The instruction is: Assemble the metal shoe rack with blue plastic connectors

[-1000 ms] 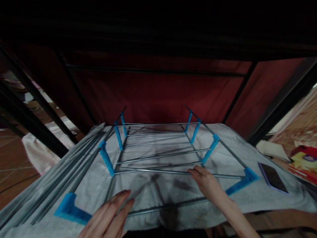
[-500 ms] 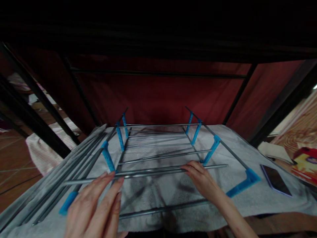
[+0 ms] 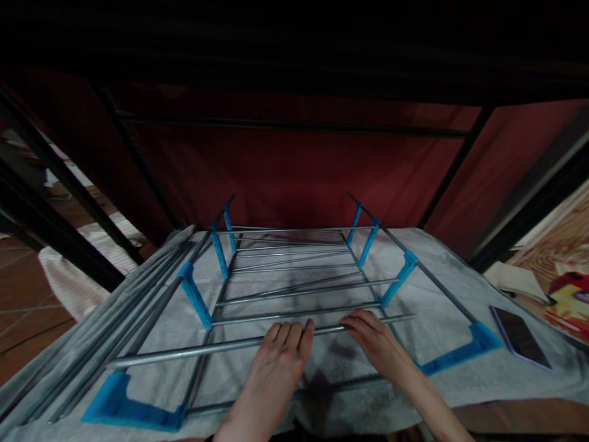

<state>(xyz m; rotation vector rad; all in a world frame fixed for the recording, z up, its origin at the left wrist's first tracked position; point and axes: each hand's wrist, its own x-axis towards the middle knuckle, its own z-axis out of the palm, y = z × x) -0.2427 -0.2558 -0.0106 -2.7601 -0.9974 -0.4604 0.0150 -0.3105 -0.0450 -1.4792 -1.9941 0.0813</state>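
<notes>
A loose metal tube [image 3: 184,353] runs crosswise above the near part of a half-built rack of grey tubes and blue plastic connectors. My left hand [image 3: 281,356] is closed around the middle of this tube. Just to its right, my right hand [image 3: 372,339] also grips the tube, which sticks out beyond it. The tube's left end lies over the left side rail, near a blue corner connector [image 3: 133,410]. Another blue corner connector [image 3: 464,351] sits at the near right. Behind my hands, several thinner rods [image 3: 294,314] span the frame between blue uprights [image 3: 196,294].
Several loose tubes [image 3: 124,319] lie along the left of the grey cloth [image 3: 460,380]. A phone [image 3: 519,336] rests at the right, near a red and yellow package [image 3: 570,307]. Dark metal bars [image 3: 294,125] and red fabric [image 3: 294,175] enclose the space behind.
My left hand has moved right from the tube's left side to its middle, uncovering the near left connector. The tube's left end has come nearer. My right hand stays on the tube.
</notes>
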